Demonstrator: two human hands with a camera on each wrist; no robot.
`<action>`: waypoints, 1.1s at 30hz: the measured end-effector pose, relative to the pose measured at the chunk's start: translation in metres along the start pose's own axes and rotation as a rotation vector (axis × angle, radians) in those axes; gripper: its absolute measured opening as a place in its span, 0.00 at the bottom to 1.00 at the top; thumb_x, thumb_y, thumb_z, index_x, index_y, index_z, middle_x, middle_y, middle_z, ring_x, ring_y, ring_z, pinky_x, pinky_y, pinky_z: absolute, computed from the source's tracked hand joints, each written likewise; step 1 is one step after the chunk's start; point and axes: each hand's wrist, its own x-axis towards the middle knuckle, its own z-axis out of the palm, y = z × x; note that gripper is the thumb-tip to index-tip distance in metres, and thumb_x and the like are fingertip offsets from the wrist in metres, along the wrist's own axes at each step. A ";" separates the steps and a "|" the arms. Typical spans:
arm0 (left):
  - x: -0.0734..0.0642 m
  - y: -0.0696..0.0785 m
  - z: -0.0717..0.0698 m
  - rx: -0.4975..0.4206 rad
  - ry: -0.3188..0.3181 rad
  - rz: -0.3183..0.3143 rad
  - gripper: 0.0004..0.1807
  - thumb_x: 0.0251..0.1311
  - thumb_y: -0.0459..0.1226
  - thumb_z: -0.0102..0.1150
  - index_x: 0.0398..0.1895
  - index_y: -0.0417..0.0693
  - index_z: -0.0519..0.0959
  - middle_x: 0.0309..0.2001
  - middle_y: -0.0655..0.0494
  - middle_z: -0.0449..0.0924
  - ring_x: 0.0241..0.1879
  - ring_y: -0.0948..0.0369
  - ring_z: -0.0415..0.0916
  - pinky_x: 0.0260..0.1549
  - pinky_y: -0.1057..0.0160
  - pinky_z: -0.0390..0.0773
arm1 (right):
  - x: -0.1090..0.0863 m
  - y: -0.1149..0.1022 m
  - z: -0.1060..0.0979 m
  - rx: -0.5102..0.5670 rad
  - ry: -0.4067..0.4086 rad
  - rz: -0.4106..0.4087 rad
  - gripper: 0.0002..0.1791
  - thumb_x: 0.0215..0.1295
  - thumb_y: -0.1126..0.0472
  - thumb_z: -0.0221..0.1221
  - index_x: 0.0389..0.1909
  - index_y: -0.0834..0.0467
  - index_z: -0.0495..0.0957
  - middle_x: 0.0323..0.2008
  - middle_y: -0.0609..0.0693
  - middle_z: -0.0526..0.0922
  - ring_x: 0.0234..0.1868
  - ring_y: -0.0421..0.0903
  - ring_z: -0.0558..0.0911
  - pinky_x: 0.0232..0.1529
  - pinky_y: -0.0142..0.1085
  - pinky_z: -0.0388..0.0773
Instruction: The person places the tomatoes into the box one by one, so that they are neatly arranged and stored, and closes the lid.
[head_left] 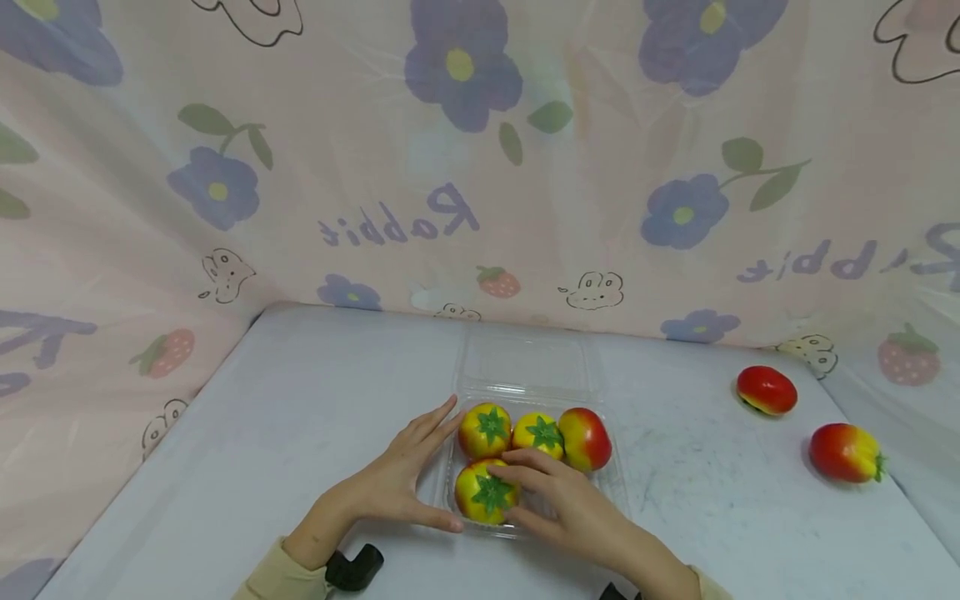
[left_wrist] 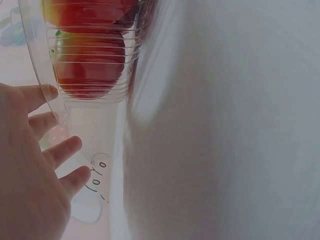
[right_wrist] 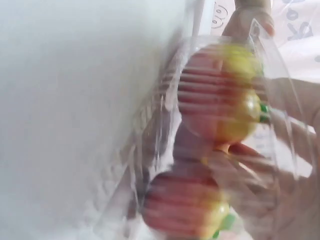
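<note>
A clear plastic clamshell box (head_left: 617, 492) stands open on the table, its lid (head_left: 528, 362) folded back. Inside are toy fruits, red and yellow with green star-shaped tops: one at back left (head_left: 480, 429), one in the middle (head_left: 534, 433), one lying on its side at right (head_left: 587, 440), and one at front left (head_left: 472, 493). My right hand (head_left: 570, 504) reaches over the box with curled fingers and thumb at the front-left fruit's right side, seeming to pinch it. My left hand (head_left: 393, 483), fingers spread, is beside the box's left edge. Blur softens the right wrist view.
Two more toy fruits lie on the table's right side, a red one (head_left: 767, 390) farther back and a red-yellow one (head_left: 846, 452) nearer. A printed curtain (head_left: 525, 208) borders the white table (head_left: 300, 400) at the back and sides.
</note>
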 end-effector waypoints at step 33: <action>0.000 0.002 0.000 0.010 0.007 -0.007 0.64 0.36 0.63 0.72 0.77 0.61 0.48 0.78 0.55 0.34 0.74 0.45 0.41 0.62 0.29 0.53 | -0.043 0.038 -0.046 -0.066 0.338 0.090 0.29 0.51 0.67 0.70 0.55 0.49 0.78 0.57 0.47 0.76 0.55 0.44 0.77 0.52 0.19 0.72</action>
